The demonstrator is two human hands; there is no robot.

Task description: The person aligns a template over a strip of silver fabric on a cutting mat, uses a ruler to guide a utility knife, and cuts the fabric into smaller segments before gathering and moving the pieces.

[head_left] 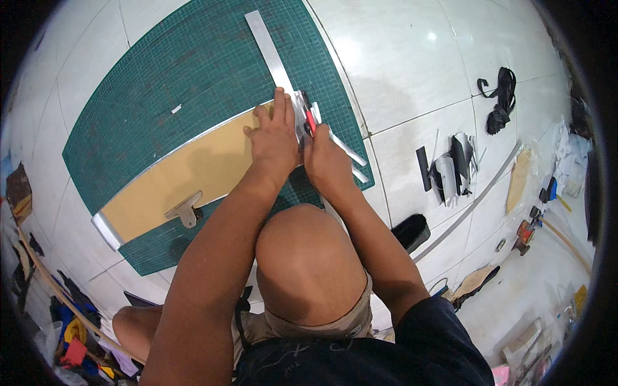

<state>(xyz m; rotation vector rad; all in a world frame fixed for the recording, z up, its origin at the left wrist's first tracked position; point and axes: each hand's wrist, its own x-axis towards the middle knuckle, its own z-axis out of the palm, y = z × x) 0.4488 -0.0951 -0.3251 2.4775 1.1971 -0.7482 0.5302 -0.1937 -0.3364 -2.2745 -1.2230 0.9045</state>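
My left hand (275, 135) lies with fingers stretched out over the right end of a tan sheet (193, 167), its fingertips beside and against a steel ruler (265, 46). Close to its right, my right hand (327, 159) is closed around a red utility knife (310, 121), which lies along the ruler's right side. The knife's tip is too small to make out. Silvery-white borders edge the tan sheet, and a metal clip (187, 211) grips its near edge. Narrow pale strips (349, 149) lie right of the knife. Everything rests on a green cutting mat (187, 71).
Right of the mat, the tiled floor holds black and grey scraps (450, 166), a coiled black strap (502, 106), a dark brush-like block (411, 233) and a long grey strip (473, 206). Cluttered materials (74, 338) line the lower left. My bent knee (309, 264) is close below my hands.
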